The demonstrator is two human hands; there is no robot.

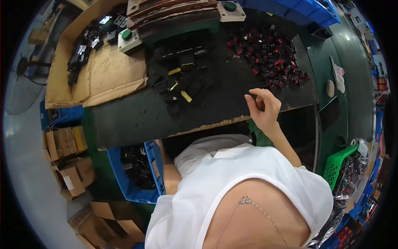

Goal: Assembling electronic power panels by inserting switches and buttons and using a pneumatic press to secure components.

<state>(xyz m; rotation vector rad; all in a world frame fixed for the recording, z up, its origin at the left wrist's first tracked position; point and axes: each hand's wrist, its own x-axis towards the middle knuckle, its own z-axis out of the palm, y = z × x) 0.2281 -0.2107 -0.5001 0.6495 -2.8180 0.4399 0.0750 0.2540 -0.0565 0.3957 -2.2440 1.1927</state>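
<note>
Grip of left hand (159, 144) unclear, barely visible beside blue crate (141, 196); right hand (267, 110) empty, loosely curled.

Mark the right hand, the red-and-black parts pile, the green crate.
right hand (266, 110): head view, middle of hand
red-and-black parts pile (277, 61): head view, pile's middle
green crate (334, 168): head view, side wall

Legible text: none. Cardboard box (78, 184), left of the bench: bearing a pale rectangular label (68, 182), its face showing as plain white, any print being too small to make out. Crumpled white bag (338, 74), on the green surface at right: carrying a small pinkish patch, print or otherwise not telling. Cartons and goods (380, 66), far right edge: showing coloured faces, any lettering blurring beyond reading.
</note>
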